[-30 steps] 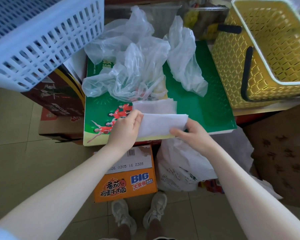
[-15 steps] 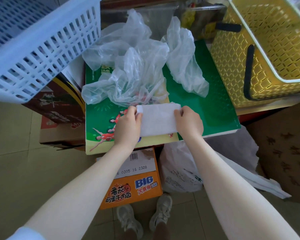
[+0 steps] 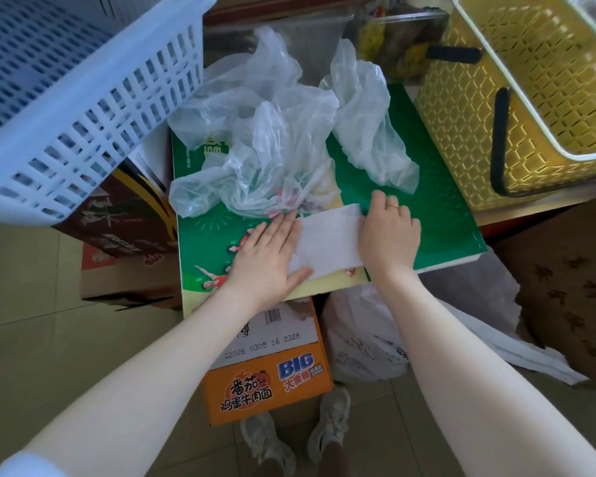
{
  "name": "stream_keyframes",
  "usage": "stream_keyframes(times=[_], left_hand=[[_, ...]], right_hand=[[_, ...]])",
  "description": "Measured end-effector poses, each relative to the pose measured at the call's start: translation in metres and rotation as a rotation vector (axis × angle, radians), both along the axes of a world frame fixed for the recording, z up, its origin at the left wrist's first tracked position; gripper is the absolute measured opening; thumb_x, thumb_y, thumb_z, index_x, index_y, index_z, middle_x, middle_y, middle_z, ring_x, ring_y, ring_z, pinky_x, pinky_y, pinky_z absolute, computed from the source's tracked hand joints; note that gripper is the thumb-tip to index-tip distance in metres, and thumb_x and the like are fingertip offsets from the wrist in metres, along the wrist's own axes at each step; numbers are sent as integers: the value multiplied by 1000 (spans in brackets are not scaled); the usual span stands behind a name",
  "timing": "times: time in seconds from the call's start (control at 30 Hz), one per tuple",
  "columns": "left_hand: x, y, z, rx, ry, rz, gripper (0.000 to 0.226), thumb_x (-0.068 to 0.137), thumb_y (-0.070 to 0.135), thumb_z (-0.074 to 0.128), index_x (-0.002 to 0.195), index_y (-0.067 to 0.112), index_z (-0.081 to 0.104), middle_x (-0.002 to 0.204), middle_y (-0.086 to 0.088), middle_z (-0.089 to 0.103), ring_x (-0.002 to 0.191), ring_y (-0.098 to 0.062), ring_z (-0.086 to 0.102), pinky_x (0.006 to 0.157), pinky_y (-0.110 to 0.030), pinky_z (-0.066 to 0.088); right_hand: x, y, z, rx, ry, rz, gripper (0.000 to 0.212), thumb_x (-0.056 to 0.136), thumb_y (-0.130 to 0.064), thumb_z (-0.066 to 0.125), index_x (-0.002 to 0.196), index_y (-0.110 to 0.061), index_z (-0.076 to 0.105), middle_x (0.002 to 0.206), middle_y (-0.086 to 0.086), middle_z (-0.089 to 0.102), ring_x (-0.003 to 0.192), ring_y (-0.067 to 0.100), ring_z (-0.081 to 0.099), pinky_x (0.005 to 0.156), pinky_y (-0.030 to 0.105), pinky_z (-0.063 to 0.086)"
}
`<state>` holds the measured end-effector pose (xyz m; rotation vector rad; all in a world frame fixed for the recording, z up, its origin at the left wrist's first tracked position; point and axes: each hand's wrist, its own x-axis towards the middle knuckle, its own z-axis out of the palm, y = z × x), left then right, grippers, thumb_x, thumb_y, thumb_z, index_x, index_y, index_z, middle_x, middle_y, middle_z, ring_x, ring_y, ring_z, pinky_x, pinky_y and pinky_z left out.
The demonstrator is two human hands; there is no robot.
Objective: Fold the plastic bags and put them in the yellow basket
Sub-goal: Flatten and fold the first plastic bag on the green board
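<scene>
Work surface: a green printed box top (image 3: 437,215) stacked on cartons over a tiled floor, white slatted basket (image 3: 83,108) at 10 o'clock, yellow basket (image 3: 461,132) at 2 o'clock, standing just beside the green box and showing nothing inside in the part in view. Folded white bag (image 3: 327,241) lies flat as a small rectangle at the near edge of the surface, centre frame. Left hand (image 3: 265,259) flat, fingers straight, pressing the bag's left end; right hand (image 3: 387,232) palm down on its right end, fingers relaxed, neither one gripping. Loose crumpled bags (image 3: 272,156) heaped at 12 o'clock, touching the folded one's far edge; one more (image 3: 369,122) toward 1 o'clock. Step judged: flattening the crease on the current bag, fold nearly done. Next move calls for a pinch on the packet that keeps the layers together, then a carry toward 2 o'clock, over the rim; slippery film may spring open if released loosely
</scene>
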<state>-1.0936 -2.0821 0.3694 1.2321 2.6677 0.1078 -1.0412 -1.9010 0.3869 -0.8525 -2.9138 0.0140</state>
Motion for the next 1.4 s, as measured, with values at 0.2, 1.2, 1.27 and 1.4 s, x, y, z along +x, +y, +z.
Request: stream_keyframes(times=[0.2,1.2,1.27,1.4], left_hand=[[0,-3,-4,36,28,-7,93,76,69,4,147,10,9,156,-6,5,144,-18,1,111,-29,-10],[-5,3,26,340,-33,-119,40,54,-4,61,91,8,71,90,-6,72,81,-26,69,68,-47,57],[-3,18,50,451,9,-63,24,67,8,58,87,15,68,76,-1,70,60,-21,66,46,-28,51],[0,62,106,677,118,40,16,88,35,46,99,23,48,63,6,53,52,-9,49,44,-20,41]], right_hand=[[9,-27,-12,-81,-62,738,54,89,-30,33,134,-4,47,142,11,46,132,27,41,110,36,15],[31,28,15,-178,-225,710,44,90,-20,52,132,-8,46,146,8,40,131,25,41,96,36,37],[33,32,22,-260,-105,679,29,89,-21,54,115,-9,57,117,9,62,105,32,58,74,37,40],[37,64,72,-466,185,562,20,93,-23,53,104,-6,53,86,9,62,73,30,56,56,34,35]])
